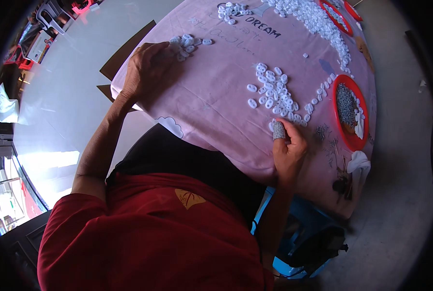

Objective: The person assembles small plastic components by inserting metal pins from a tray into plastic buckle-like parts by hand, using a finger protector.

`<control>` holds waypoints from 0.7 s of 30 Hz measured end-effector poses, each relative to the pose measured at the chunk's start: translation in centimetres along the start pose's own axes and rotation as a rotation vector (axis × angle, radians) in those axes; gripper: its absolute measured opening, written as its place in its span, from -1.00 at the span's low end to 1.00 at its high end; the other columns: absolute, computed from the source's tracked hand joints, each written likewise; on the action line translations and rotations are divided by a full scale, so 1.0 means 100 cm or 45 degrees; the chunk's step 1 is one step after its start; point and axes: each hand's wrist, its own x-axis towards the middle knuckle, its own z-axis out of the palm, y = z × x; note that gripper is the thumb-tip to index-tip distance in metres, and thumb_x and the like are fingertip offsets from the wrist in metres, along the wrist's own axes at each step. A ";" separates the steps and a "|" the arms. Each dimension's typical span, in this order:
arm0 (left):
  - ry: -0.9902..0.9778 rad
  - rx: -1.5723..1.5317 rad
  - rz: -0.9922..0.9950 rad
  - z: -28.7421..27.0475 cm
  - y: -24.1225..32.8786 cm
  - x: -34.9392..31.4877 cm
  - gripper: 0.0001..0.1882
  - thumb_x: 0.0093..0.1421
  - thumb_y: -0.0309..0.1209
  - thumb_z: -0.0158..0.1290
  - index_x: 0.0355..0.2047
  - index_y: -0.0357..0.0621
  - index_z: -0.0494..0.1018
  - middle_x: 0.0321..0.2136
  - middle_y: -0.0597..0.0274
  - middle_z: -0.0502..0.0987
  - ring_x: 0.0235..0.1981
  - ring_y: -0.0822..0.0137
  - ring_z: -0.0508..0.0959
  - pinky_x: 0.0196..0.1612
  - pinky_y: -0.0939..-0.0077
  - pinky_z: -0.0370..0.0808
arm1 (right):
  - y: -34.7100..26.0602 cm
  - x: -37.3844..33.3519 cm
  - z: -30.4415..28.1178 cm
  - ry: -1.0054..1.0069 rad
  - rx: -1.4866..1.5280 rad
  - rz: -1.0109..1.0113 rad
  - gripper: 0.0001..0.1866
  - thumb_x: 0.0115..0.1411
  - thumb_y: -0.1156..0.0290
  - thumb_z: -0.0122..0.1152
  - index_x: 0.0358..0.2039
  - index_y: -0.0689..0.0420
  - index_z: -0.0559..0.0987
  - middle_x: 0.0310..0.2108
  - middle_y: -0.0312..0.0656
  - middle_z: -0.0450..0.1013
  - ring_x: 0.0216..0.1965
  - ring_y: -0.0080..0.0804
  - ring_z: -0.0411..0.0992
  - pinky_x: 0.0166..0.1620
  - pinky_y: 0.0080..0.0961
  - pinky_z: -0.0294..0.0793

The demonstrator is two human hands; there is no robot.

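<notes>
My left hand [147, 63] reaches to the table's far left edge, its fingers stretched loosely against a small heap of white oval plastic pieces with holes [185, 47]. Its fingertips are partly hidden. On the right, my right hand [290, 149] is closed in a pinch, one finger wrapped in a grey covering [278, 130]. A white oval plastic piece [272, 125] shows at those fingertips. Just beyond lies a larger cluster of similar white pieces [273, 89]. A line of single pieces [319, 94] curves from it toward a red tray [339, 127] of small metal springs [346, 104].
A pink cloth [211, 92] with printed lettering covers the table. Loose springs [332, 150] and a white cloth [359, 162] lie at the right edge. A big spread of white pieces [318, 31] and another red tray [346, 30] sit at the far side. Cardboard [124, 53] juts out left.
</notes>
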 end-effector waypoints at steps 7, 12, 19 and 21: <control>0.024 -0.019 -0.048 -0.001 -0.001 -0.001 -0.67 0.17 -0.36 0.15 -0.10 -0.29 0.54 -0.18 -0.07 0.57 -0.19 0.07 0.58 -0.06 0.27 0.52 | -0.001 0.000 0.001 0.000 -0.015 -0.009 -0.78 0.09 0.54 0.14 -0.24 0.28 0.63 -0.40 0.00 0.55 -0.41 -0.15 0.55 -0.30 -0.36 0.53; -0.040 0.036 -0.017 -0.003 -0.003 -0.001 -0.66 0.17 -0.38 0.14 -0.06 -0.24 0.52 -0.13 0.00 0.55 -0.12 0.12 0.58 -0.04 0.34 0.52 | -0.006 -0.001 -0.001 -0.010 -0.002 0.073 -0.78 0.09 0.55 0.14 -0.24 0.26 0.63 -0.40 0.00 0.55 -0.40 -0.14 0.55 -0.30 -0.37 0.52; -0.041 -0.020 -0.084 -0.001 -0.005 -0.001 -0.66 0.18 -0.39 0.14 -0.05 -0.24 0.52 -0.13 0.02 0.55 -0.14 0.15 0.60 -0.04 0.36 0.53 | -0.001 0.000 0.001 0.013 0.019 0.005 -0.77 0.07 0.56 0.13 -0.24 0.26 0.63 -0.41 0.00 0.55 -0.42 -0.13 0.54 -0.31 -0.38 0.51; -0.062 -0.068 -0.167 -0.003 -0.004 -0.003 -0.66 0.18 -0.39 0.13 -0.03 -0.24 0.51 -0.12 0.04 0.55 -0.12 0.16 0.60 -0.02 0.37 0.53 | -0.003 -0.001 0.000 0.003 0.018 -0.009 -0.77 0.08 0.56 0.13 -0.24 0.26 0.63 -0.41 0.00 0.55 -0.42 -0.12 0.54 -0.32 -0.39 0.51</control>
